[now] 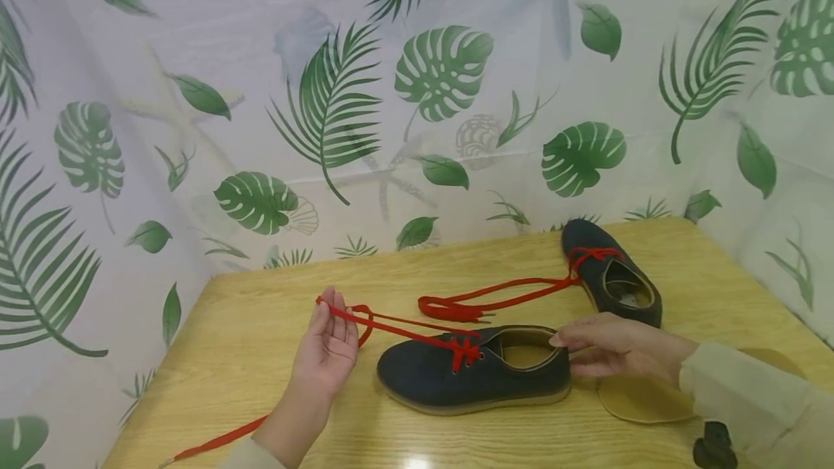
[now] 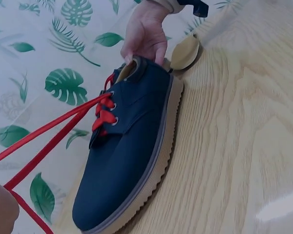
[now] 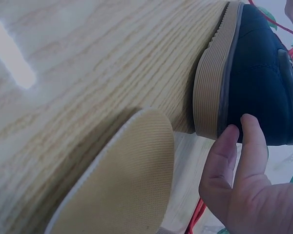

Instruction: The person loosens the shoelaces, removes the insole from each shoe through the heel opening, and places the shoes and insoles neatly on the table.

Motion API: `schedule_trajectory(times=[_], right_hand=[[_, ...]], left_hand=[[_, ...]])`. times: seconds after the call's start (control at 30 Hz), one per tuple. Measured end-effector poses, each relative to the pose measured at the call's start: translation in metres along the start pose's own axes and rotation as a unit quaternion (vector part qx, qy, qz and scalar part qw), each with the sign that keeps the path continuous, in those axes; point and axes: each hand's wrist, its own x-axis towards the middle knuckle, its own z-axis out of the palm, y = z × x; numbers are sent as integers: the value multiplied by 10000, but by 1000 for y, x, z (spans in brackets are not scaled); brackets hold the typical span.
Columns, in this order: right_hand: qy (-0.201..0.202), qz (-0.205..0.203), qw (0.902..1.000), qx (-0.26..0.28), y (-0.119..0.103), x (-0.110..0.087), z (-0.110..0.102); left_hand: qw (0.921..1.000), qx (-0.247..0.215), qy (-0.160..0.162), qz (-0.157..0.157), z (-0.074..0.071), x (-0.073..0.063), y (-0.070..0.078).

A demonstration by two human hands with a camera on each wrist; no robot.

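A dark navy shoe (image 1: pixel 423 376) with a tan sole lies upright on the table, its toe to the left. My left hand (image 1: pixel 329 357), palm up beside the toe, holds the red shoelace (image 1: pixel 407 329), which crosses the fingers and stretches tight from the eyelets. In the left wrist view two lengths of lace run from the eyelets toward that hand. At the heel, my right hand (image 1: pixel 609 342) grips the shoe's back collar, thumb at the opening. The right wrist view shows its fingertips (image 3: pixel 249 122) against the outside of the heel.
A second navy shoe (image 1: pixel 586 246) stands at the back right, its long red lace (image 1: pixel 502 295) trailing left. A tan insole (image 1: pixel 641 402) lies under the right forearm. Another red lace end (image 1: pixel 218 441) runs past the left wrist. Leaf-printed cloth (image 1: pixel 365 223) hangs behind the table.
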Motion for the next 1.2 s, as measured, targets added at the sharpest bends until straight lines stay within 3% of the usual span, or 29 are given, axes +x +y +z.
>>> schedule_trajectory(times=[0.5, 0.83, 1.03, 1.2], right_hand=[[81, 25, 10000, -20, 0, 3, 2], [65, -22, 10000, -27, 0, 3, 3], [56, -20, 10000, -43, -1, 2, 5], [34, -29, 10000, -34, -2, 2, 5]], left_hand=[[9930, -690, 856, 421, -14, -3, 49], [9873, -762, 1201, 705, -22, -4, 81], [9851, -854, 1305, 725, -34, -5, 103], [9811, -744, 1596, 805, -49, -10, 126]])
